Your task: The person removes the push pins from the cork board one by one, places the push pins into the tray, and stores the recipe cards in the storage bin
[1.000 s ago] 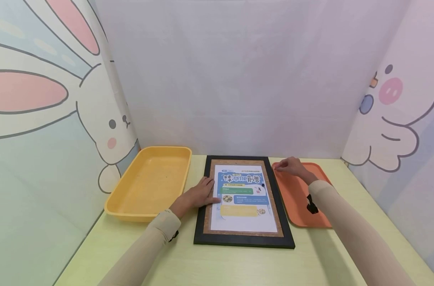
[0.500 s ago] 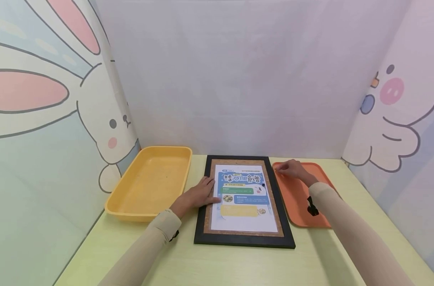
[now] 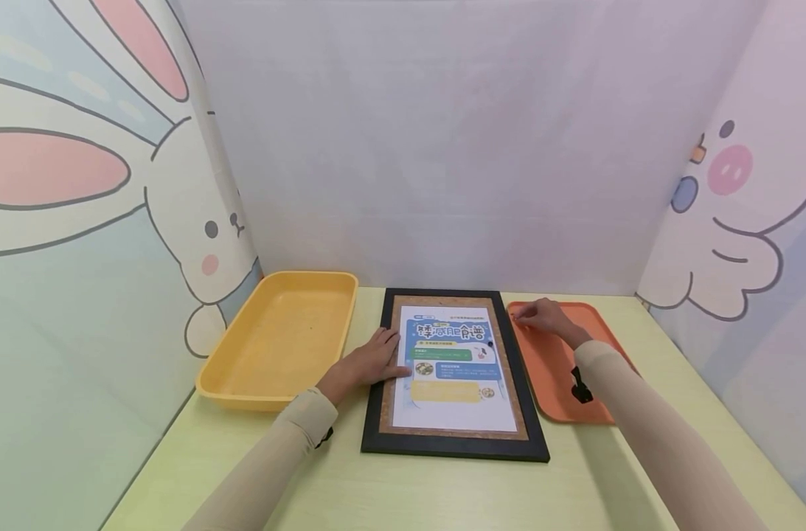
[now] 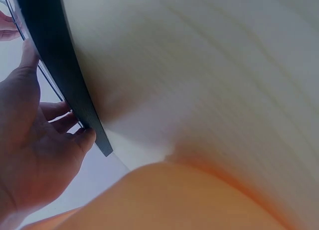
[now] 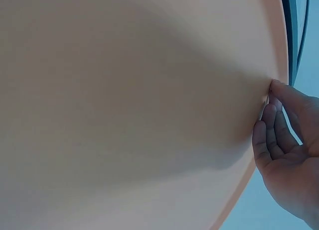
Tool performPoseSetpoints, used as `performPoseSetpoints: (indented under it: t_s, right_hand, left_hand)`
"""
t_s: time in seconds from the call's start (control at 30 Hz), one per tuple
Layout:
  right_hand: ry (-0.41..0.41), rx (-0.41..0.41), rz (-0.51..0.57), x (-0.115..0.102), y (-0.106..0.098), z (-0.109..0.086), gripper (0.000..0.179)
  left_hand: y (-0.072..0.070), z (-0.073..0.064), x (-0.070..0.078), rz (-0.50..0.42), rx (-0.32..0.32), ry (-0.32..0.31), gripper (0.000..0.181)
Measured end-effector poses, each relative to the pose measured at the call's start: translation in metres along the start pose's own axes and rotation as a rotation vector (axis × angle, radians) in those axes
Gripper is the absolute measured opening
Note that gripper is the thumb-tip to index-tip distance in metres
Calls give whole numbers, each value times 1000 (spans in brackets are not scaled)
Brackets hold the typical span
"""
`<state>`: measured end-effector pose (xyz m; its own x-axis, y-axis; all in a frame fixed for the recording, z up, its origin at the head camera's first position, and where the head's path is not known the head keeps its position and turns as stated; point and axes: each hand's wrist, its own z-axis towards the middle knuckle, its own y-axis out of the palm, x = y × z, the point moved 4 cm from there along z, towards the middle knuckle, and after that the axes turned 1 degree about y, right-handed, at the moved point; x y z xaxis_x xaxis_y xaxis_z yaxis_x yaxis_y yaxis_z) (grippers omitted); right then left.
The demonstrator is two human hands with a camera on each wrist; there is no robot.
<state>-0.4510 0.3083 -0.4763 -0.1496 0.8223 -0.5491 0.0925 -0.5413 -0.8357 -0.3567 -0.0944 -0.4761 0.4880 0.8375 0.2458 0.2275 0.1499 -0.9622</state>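
A printed poster (image 3: 452, 409) lies on a cork board (image 3: 422, 434) with a black frame (image 3: 456, 448). One small dark round pin (image 3: 490, 344) shows at the poster's right edge. My left hand (image 3: 369, 361) rests across the frame's left side, fingers extended and thumb lying on the paper; the left wrist view shows the frame's edge (image 4: 65, 65) beside the fingers. At the far left corner of the orange tray (image 3: 555, 376), my right hand (image 3: 542, 316) has thumb and fingers brought together. A tiny thing seems pinched at the fingertips (image 5: 275, 85), too small to identify.
A deep yellow tray (image 3: 270, 398) stands left of the board, near my left forearm. All of this is on a pale wooden table (image 3: 442, 494). A plain curtain (image 3: 442, 147) closes off the back, with cartoon-printed cloths on both sides.
My right hand has shifted very slightly right and toward me at the orange tray's corner. The left hand and the board stay as they were.
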Motion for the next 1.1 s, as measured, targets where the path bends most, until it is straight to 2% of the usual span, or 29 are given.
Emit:
performPoseSetpoints:
  t_s: [0.43, 0.73, 0.87, 1.1]
  right_hand:
    - [1, 9, 7, 1, -2, -1, 23]
    - [31, 6, 52, 1, -2, -6, 25]
    - [30, 3, 64, 0, -2, -7, 25]
    - [11, 12, 44, 0, -4, -7, 27]
  left_hand:
    - [0, 1, 0, 15, 1, -1, 99]
    - [1, 1, -1, 14, -2, 1, 99]
    - [1, 1, 0, 38, 3, 6, 99]
    - [-1, 1, 0, 30, 14, 15, 98]
